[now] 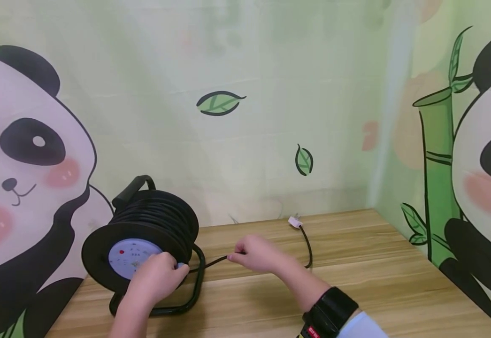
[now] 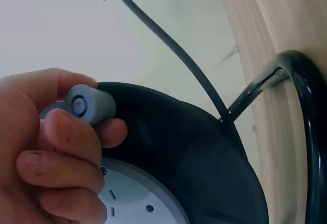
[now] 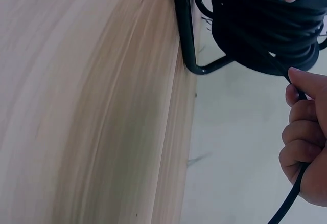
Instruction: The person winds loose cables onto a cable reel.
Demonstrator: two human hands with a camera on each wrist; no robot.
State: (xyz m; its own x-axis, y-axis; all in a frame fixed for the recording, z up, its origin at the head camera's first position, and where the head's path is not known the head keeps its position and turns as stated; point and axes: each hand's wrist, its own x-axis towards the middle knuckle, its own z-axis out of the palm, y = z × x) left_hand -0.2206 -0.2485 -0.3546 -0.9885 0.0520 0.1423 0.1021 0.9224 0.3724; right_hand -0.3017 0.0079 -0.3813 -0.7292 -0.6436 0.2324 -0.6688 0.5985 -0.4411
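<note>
On the left of the table stands a black cable reel (image 1: pixel 95 256) with a pale socket panel (image 1: pixel 128 258) and black cable (image 1: pixel 157 211) wound round its drum. My left hand (image 1: pixel 154 277) is at the reel's front face; in the left wrist view its fingers curl round a grey crank knob (image 2: pixel 99 105). To the right of the reel, my right hand (image 1: pixel 258 253) grips the loose length of cable (image 3: pixel 292 196), which runs taut from the drum. Past that hand the cable leads to a white plug (image 1: pixel 296 222) lying near the table's back edge.
The reel rests on a black tubular stand (image 1: pixel 196 291), with a carrying handle (image 1: pixel 131 190) on top. Behind the wooden table (image 1: pixel 397 281) hangs a pale green backdrop (image 1: pixel 271 70) with pandas and leaves. A black wrist strap (image 1: pixel 332 310) is on the right forearm.
</note>
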